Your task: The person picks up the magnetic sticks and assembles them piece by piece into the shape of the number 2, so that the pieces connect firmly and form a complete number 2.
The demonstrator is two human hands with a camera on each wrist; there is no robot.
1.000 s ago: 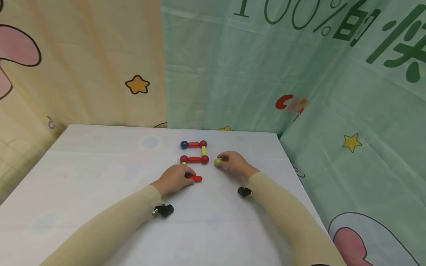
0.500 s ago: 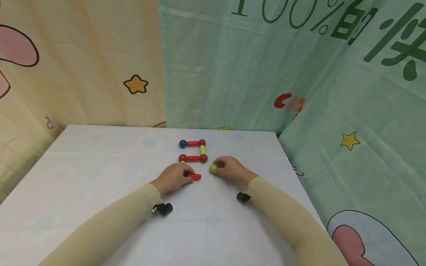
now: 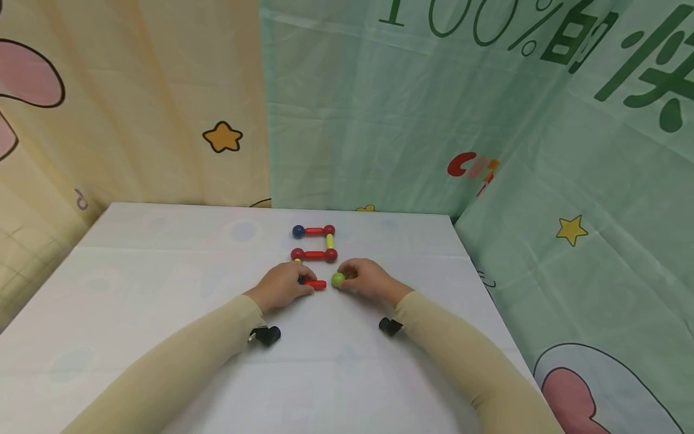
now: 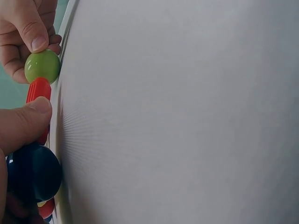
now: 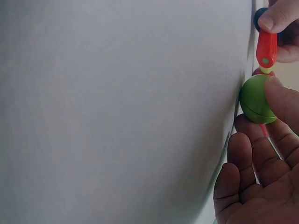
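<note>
My left hand (image 3: 282, 285) pinches a short red rod (image 3: 317, 284) between thumb and fingers. A dark blue ball (image 4: 37, 172) sits at the rod's near end, partly covered by the hand in the head view. With thumb and fingertips, my right hand (image 3: 368, 282) holds a light green ball (image 3: 338, 279) close to the rod's free end. In the right wrist view a small gap shows between rod and ball. Behind the hands lies a chain of red balls (image 3: 331, 255), red rods (image 3: 314, 255) and a yellow rod (image 3: 329, 242); another yellow piece (image 3: 297, 260) runs under the left hand.
The chain's far end is another blue ball (image 3: 299, 231), near the back of the white-covered table (image 3: 162, 265). Printed curtains (image 3: 358, 120) hang behind and to the right of it. A small black camera (image 3: 267, 336) is strapped at the left wrist.
My right hand has moved left and slightly nearer with the green ball, up to the red rod's end. The left hand and the chain have shifted slightly toward the back.
</note>
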